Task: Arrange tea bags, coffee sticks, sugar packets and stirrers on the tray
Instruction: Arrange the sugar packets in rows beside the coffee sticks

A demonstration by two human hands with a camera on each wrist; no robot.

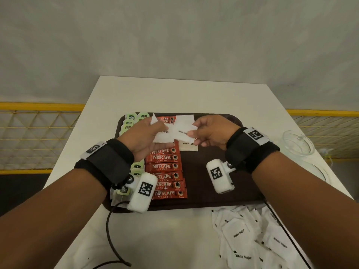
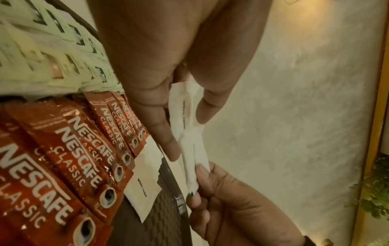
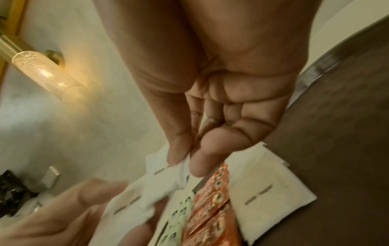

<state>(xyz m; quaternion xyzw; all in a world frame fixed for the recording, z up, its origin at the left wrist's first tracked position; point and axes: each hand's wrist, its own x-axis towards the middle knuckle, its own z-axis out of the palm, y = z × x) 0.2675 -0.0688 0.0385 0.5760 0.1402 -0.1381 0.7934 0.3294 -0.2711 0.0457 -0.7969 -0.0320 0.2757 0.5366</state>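
Note:
A dark brown tray [image 1: 213,195] lies on the white table. Green tea bags [image 1: 132,121] run down its left side and red coffee sticks [image 1: 167,167] form a column beside them. Two white sugar packets [image 1: 188,145] lie on the tray right of the sticks. Above the tray my left hand [image 1: 149,134] holds a small stack of sugar packets [image 1: 163,135] between thumb and fingers. My right hand [image 1: 204,133] pinches one sugar packet [image 1: 182,132] at the stack's right edge. In the left wrist view the held packets [image 2: 189,133] hang between both hands.
A loose heap of white sugar packets [image 1: 250,237] lies on the table in front of the tray's right corner. A clear glass bowl [image 1: 298,144] stands at the table's right edge. A black cable [image 1: 110,235] trails off the tray's left front corner.

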